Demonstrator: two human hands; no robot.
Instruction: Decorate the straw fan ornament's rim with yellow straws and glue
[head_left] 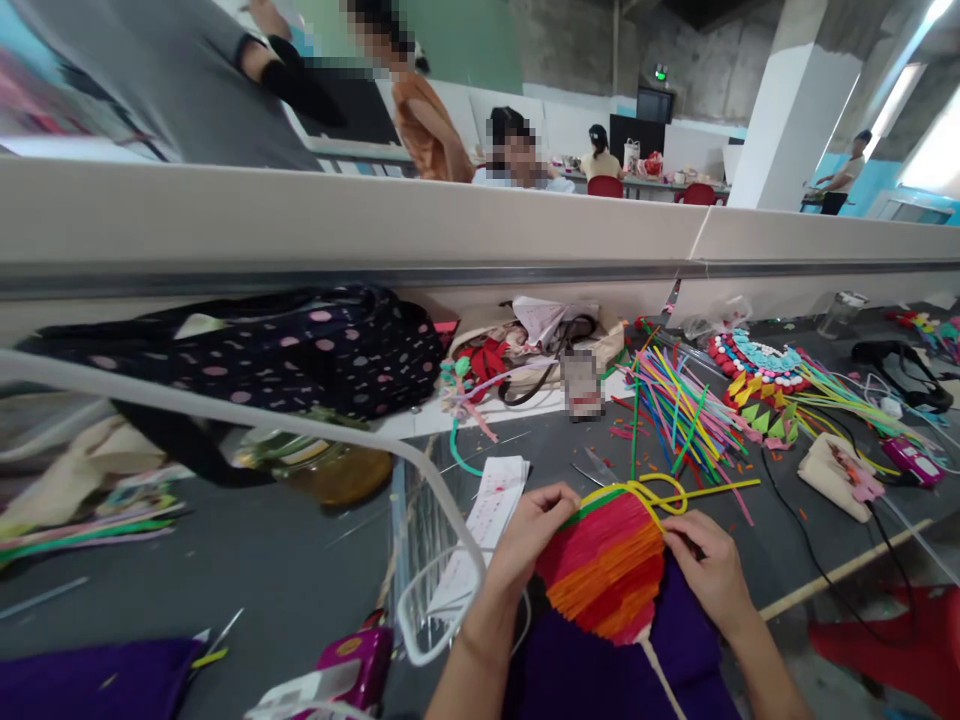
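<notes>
A round fan (600,570) striped pink, red and orange, with a green edge band, is held up over a dark purple cloth (600,672). Its thin pale handle (660,675) points down toward me. My left hand (534,535) is closed on the fan's upper left rim, thumb on the front. Along the top rim runs a yellow pipe cleaner (660,490), looped at the right with a loose tail sticking out. My right hand (711,560) pinches this yellow pipe cleaner at the fan's right edge. Beyond the fan lie scissors (596,467).
Bundled colourful pipe cleaners (686,410) lie beyond the fan. A white paper strip (484,530), a bent white tube (435,470) and a glass jar (322,465) are at left. A dark patterned bag (322,345) rests against the low partition (375,220). Other people are beyond.
</notes>
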